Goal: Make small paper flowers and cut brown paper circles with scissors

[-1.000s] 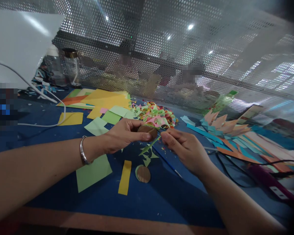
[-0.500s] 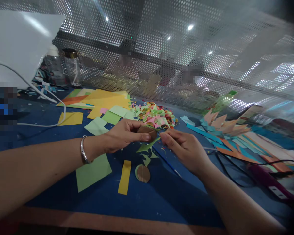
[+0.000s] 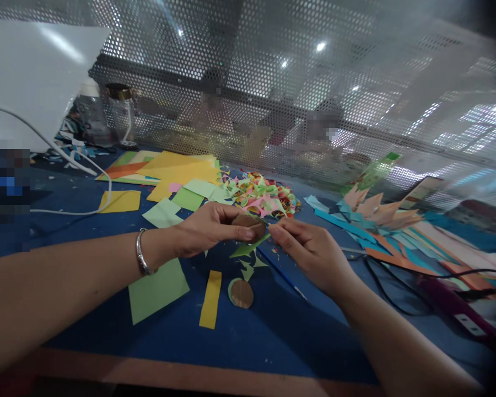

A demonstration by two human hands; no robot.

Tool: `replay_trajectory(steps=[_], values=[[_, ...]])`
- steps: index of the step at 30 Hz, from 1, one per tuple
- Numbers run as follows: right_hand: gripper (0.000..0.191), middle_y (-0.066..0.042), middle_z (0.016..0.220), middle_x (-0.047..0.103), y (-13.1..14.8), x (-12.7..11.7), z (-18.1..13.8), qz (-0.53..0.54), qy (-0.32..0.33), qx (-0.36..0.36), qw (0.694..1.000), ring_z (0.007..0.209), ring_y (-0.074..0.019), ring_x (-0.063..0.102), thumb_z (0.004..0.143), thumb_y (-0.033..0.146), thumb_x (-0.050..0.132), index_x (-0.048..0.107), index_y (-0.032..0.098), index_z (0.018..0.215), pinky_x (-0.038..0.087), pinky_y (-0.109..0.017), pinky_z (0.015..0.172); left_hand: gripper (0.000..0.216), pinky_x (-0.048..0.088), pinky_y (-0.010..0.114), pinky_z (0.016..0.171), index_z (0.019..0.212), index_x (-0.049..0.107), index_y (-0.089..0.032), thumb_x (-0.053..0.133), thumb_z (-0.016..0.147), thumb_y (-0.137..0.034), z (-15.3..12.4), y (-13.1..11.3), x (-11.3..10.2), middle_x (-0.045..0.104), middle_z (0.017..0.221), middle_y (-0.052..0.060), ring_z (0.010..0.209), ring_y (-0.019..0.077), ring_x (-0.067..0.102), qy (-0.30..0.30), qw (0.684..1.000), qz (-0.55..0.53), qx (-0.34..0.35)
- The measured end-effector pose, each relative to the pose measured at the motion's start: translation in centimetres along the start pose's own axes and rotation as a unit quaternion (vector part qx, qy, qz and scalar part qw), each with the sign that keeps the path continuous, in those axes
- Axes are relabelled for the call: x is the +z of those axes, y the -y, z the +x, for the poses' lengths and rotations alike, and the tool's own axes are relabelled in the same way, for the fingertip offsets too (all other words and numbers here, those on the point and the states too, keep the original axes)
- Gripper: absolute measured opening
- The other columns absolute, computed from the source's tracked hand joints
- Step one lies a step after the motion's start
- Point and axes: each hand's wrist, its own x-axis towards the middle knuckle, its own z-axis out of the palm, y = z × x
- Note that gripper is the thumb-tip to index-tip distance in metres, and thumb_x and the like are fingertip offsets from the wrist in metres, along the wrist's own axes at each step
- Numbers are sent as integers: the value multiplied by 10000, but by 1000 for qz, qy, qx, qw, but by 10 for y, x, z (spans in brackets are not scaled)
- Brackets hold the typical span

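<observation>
My left hand (image 3: pixel 213 229) is closed on a brown cardboard disc (image 3: pixel 248 225), thumb across its face. Green paper (image 3: pixel 248 247) hangs just under the disc and reaches toward the fingers of my right hand (image 3: pixel 301 245). Those fingers are pinched at the disc's right edge; a thin sliver shows at their tips, too small to name. On the table below lies a second cardboard disc (image 3: pixel 242 293) with a green paper rim. Beside it are a yellow paper strip (image 3: pixel 210 299) and a light green sheet (image 3: pixel 159 292). Small green offcuts (image 3: pixel 248 270) lie under my hands.
A blue stick (image 3: pixel 283 273) lies right of the offcuts. Behind are a heap of paper scraps (image 3: pixel 264 193) and stacked yellow sheets (image 3: pixel 177 167). Folded peach and blue paper (image 3: pixel 380 209), a purple power strip (image 3: pixel 450 306) and cables lie right. Bottles (image 3: pixel 122 116) stand back left.
Both hands stay in nearly the same place. The disc has turned or tilted slightly in my left hand, and my right fingers have shifted a little left.
</observation>
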Motion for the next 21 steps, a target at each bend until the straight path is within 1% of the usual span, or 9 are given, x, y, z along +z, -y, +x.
replay_trajectory(steps=[6, 10, 14, 18, 21], values=[[435, 15, 631, 446, 0, 1, 0, 5, 4, -5, 1000, 604, -135, 432, 977, 502, 445, 506, 207, 664, 357, -267, 575, 168, 397, 239, 700, 841, 738, -136, 785, 757, -273, 0, 2, -2, 626, 756, -4, 709, 96, 528, 13, 1000, 19, -7], [469, 20, 616, 421, 0, 1, 0, -2, 3, -2, 1000, 592, -135, 420, 969, 544, 442, 482, 210, 641, 347, -264, 557, 159, 394, 233, 679, 804, 723, -137, 784, 757, -275, 0, 2, -4, 600, 722, -12, 687, 93, 514, 16, 1000, 25, -1], [502, 22, 607, 423, 1, 1, 0, -8, -1, -2, 1000, 573, -131, 412, 958, 589, 440, 483, 209, 633, 336, -261, 540, 187, 404, 233, 663, 815, 726, -132, 789, 748, -295, 1, 2, -5, 604, 715, -5, 684, 100, 522, 19, 999, 39, -3], [486, 25, 604, 423, 0, 1, 0, -13, -3, -5, 1000, 570, -126, 414, 960, 567, 457, 501, 205, 638, 339, -255, 540, 216, 431, 251, 694, 849, 736, -139, 794, 745, -319, 1, 3, -6, 643, 750, 14, 716, 118, 557, 23, 999, 49, -4], [454, 22, 610, 448, 0, 2, -1, -18, -5, -13, 1000, 577, -126, 434, 969, 526, 462, 533, 203, 657, 346, -255, 548, 172, 422, 245, 694, 817, 728, -145, 782, 763, -299, 1, 2, -7, 626, 739, -4, 708, 106, 539, 39, 998, 46, 1]])
